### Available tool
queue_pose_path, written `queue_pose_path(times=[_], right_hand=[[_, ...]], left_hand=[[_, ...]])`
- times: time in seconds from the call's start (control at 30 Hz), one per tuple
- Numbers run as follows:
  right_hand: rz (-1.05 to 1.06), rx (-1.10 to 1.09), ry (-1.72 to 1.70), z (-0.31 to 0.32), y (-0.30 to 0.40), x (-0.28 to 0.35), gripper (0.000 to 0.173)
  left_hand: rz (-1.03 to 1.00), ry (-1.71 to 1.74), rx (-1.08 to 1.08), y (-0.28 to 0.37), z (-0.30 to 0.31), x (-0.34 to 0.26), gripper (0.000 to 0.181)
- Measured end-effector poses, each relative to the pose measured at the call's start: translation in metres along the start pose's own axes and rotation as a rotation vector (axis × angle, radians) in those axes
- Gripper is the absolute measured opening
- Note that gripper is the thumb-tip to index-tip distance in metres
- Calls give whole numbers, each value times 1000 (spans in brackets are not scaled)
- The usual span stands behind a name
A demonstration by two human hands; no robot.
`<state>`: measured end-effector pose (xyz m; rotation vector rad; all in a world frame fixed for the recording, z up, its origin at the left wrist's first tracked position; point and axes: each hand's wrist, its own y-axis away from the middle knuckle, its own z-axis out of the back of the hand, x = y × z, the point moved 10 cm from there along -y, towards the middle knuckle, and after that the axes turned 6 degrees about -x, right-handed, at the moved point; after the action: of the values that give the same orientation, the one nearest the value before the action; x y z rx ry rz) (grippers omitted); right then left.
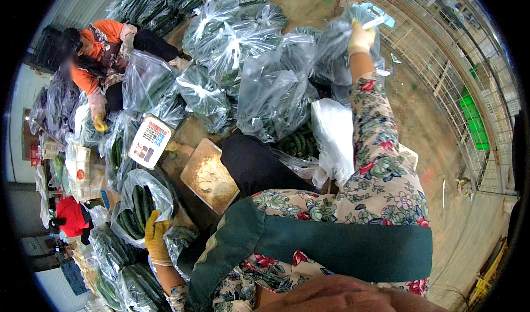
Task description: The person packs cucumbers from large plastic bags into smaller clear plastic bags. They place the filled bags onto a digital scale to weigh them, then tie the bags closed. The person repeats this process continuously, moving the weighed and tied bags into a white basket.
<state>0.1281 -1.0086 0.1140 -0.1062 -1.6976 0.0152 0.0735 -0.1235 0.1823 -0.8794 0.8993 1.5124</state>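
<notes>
At the lower left, my left hand (157,235), in a yellow glove, has its fingers apart beside an open clear plastic bag (169,200) of dark green cucumbers (143,206). Whether it touches the bag's edge I cannot tell. My right hand (362,38), in a pale glove, reaches far to the upper right and is closed on the gathered top of a clear plastic bag (337,59). Below that arm lies a stack of white plastic sheets or bags (334,134). More dark green cucumbers (300,142) show under loose plastic near my knee.
Tied bags of vegetables (234,43) crowd the floor ahead. A weighing scale has a keypad (151,140) and a stained metal platform (211,175). A co-worker in orange (101,43) sits at the upper left among bags. Wire mesh fencing (439,68) and green crates (474,119) stand right.
</notes>
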Motion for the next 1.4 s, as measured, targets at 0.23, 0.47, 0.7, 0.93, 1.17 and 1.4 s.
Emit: queue_pose_path(times=[0.23, 0.47, 0.7, 0.93, 1.17, 1.4], right_hand=[[463, 405, 1011, -28, 19, -70, 37], [413, 495, 1013, -18, 38, -89, 40], [211, 546, 992, -14, 35, -102, 47], [206, 525, 872, -21, 62, -115, 51], [243, 906, 819, -20, 8, -119, 70], [578, 1008, 919, 104, 157, -27, 44]], left_hand=[[119, -90, -3, 11, 5, 30, 35], [153, -57, 84, 11, -21, 34, 35], [74, -89, 118, 16, -18, 20, 38], [109, -100, 87, 36, 14, 32, 37], [82, -138, 68, 46, 16, 32, 35], [150, -123, 106, 51, 22, 56, 38]])
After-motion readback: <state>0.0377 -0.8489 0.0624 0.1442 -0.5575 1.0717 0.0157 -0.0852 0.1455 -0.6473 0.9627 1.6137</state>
